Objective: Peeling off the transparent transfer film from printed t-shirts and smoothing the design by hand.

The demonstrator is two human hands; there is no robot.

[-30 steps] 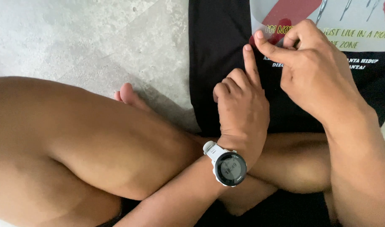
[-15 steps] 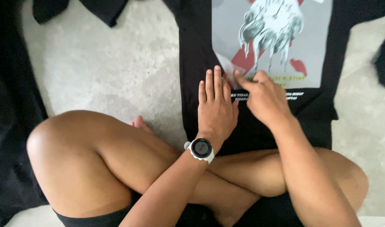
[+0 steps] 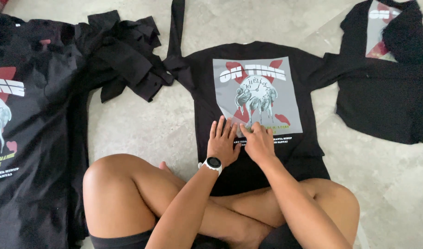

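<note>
A pile of black shirts [image 3: 31,138] covers the floor [image 3: 142,124] at left. The left hand [image 3: 222,144] lies flat, fingers spread, on the black T-shirt [image 3: 253,92] (spread before the crossed legs); the right hand [image 3: 259,142], fingers curled, pinches its grey print [image 3: 285,101] at the lower edge.

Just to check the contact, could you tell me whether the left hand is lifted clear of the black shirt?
No, the left hand lies flat with fingers spread on the black shirt.
</note>
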